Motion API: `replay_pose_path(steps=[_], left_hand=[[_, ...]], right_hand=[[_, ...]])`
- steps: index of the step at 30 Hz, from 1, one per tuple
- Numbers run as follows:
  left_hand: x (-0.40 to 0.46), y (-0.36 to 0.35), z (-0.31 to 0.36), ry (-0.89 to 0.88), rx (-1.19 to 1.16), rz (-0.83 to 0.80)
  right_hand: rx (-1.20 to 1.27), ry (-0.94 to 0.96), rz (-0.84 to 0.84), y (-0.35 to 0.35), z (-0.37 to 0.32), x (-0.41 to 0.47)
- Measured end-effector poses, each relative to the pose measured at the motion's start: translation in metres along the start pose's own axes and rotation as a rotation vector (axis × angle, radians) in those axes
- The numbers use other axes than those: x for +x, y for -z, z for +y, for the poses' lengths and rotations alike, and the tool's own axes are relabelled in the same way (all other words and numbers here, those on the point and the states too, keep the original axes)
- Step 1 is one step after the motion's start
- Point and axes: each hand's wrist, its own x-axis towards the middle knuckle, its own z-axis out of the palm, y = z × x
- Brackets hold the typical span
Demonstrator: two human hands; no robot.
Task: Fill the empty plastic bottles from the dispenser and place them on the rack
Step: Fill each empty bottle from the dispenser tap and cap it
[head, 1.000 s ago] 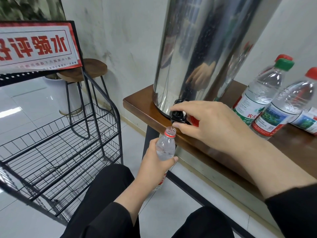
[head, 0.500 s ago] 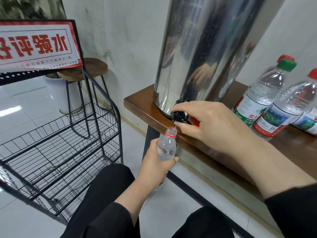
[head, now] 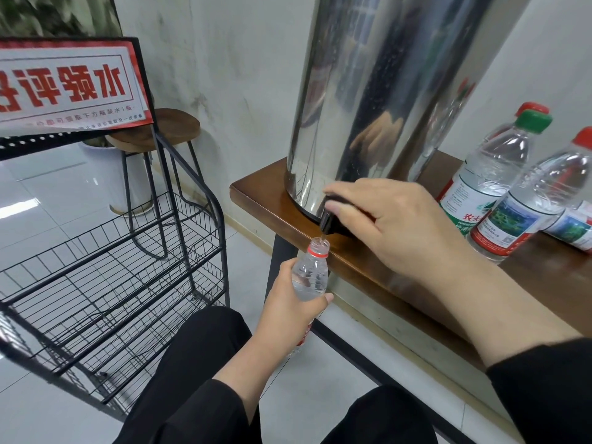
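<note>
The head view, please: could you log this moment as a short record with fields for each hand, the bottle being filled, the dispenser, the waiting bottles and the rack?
left hand: left hand grips the small bottle round its body
small bottle: uncapped, mouth right under the black tap
right hand: right hand rests on the tap
dispenser: steel dispenser on the wooden table
waiting bottles: capped bottles on the table, right of the dispenser
rack: black wire rack on the floor, left; no bottles visible on its shelves

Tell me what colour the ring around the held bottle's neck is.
Red; the head view shows the ring on the bottle.
</note>
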Motion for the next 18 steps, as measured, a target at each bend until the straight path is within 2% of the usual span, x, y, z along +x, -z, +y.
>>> replay_pose_path(steps=[2, 4, 6, 8, 11, 13, 15, 18], left_hand=[[-0.001, 0.000, 0.001, 0.002, -0.007, 0.000], [-0.002, 0.001, 0.002, 0.000, -0.002, -0.003], [-0.002, 0.001, 0.003, -0.004, 0.007, -0.006], [-0.002, 0.002, 0.006, -0.006, 0.014, -0.014], [-0.003, 0.004, 0.008, -0.026, 0.036, -0.030], [-0.004, 0.005, 0.008, -0.047, 0.044, -0.052], [-0.006, 0.006, 0.006, -0.060, 0.047, -0.067], [-0.012, 0.006, 0.005, -0.072, 0.057, -0.103]], right_hand=[[0.073, -0.142, 0.013, 0.004, 0.002, 0.009], [0.173, -0.284, -0.042, 0.008, 0.006, 0.017], [0.266, -0.341, -0.065, 0.009, 0.008, 0.020], [0.401, -0.389, -0.003, 0.005, 0.009, 0.015], [0.769, -0.592, 0.138, -0.001, 0.017, 0.001], [0.951, -0.686, 0.163, -0.003, 0.024, -0.012], [0.953, -0.749, 0.135, 0.001, 0.029, -0.027], [0.827, -0.760, 0.048, 0.012, 0.034, -0.052]])
